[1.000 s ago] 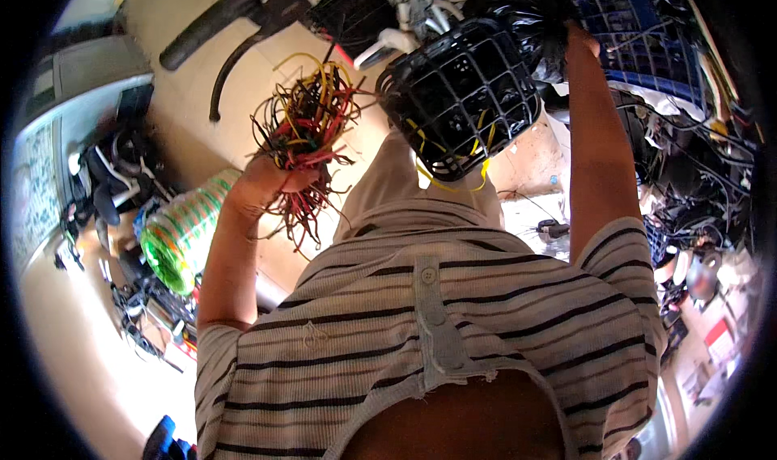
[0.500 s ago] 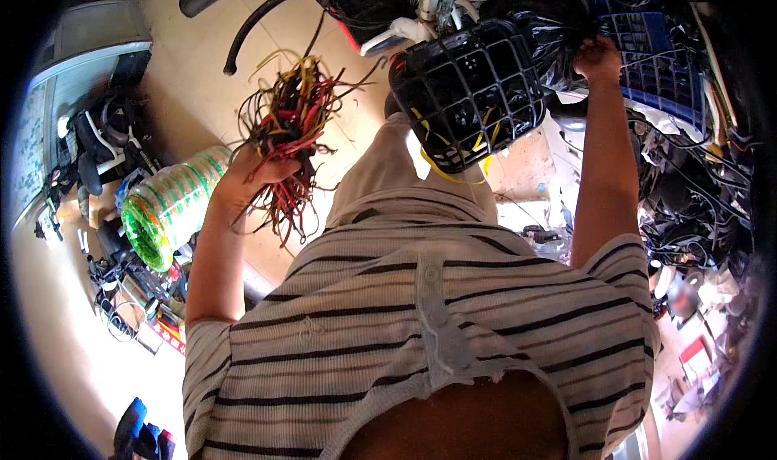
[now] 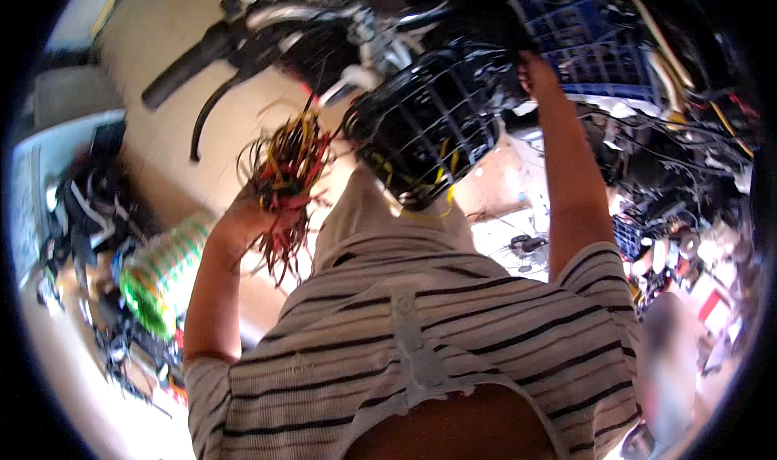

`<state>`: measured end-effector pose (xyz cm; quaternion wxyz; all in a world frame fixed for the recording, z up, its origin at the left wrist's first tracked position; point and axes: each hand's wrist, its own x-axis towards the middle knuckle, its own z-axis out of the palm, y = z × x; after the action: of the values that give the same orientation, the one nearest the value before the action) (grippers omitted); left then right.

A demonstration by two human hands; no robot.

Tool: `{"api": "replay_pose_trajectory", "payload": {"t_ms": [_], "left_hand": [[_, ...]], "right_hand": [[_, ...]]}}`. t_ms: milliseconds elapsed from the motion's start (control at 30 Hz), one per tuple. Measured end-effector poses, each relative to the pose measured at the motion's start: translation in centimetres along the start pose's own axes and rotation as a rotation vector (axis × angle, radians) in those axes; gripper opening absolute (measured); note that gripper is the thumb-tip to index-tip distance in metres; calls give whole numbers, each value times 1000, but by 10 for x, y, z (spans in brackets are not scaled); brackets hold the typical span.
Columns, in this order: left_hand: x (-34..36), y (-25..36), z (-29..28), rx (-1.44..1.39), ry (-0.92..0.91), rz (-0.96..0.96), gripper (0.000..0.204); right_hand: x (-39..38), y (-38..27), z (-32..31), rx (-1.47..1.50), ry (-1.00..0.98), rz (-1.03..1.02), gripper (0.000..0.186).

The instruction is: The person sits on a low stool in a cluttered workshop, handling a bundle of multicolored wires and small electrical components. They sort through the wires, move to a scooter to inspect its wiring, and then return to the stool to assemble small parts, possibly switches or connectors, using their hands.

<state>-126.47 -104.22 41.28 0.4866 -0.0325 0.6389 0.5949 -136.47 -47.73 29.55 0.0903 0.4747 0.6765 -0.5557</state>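
Observation:
My left hand [image 3: 244, 217] is closed on a tangled bundle of red, black and yellow wires [image 3: 287, 169], left of a black wire basket [image 3: 429, 112]. The basket, in front of my legs, has dark contents and yellow strands [image 3: 443, 173] hanging from it. At its upper right, my right hand [image 3: 536, 73] is closed on black plastic bagging [image 3: 502, 63], its fingertips partly hidden. Just beyond the basket are a bicycle handlebar grip [image 3: 174, 76] and brake lever [image 3: 206, 120].
A blue crate [image 3: 599, 63] is at upper right, above piled cables and dark parts [image 3: 647, 161]. A green striped roll [image 3: 162, 274] lies at left among bicycle parts [image 3: 89, 209]. Pale floor [image 3: 146, 128] shows beside the handlebar.
The view has shifted, so the bicycle, basket and both hands sit lower and further left than half a second ago. Both hands keep their holds; the picture is now blurrier.

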Motion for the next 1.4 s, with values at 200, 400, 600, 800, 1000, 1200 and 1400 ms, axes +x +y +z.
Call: {"api": "replay_pose_trajectory", "payload": {"t_ms": [200, 400, 600, 800, 1000, 1200, 1400], "left_hand": [[25, 41, 36, -125, -92, 0, 50], [73, 68, 62, 5, -240, 109, 48], [130, 117, 105, 45, -266, 122, 47], [188, 145, 152, 102, -217, 94, 44], [229, 133, 173, -190, -258, 252, 34], [247, 127, 169, -303, -329, 165, 40], [255, 128, 171, -358, -317, 125, 38]], "right_hand": [[-27, -12, 0, -1111, 369, -987, 26], [-70, 14, -2, -800, 534, -1119, 22], [-53, 38, 17, -337, 708, -907, 23], [-39, 30, 29, 170, 720, -594, 24], [-27, 24, 24, 1183, 174, -83, 20], [-38, 10, 6, 1570, -385, 138, 20], [-50, 0, 0, 866, -334, -230, 14]]}}
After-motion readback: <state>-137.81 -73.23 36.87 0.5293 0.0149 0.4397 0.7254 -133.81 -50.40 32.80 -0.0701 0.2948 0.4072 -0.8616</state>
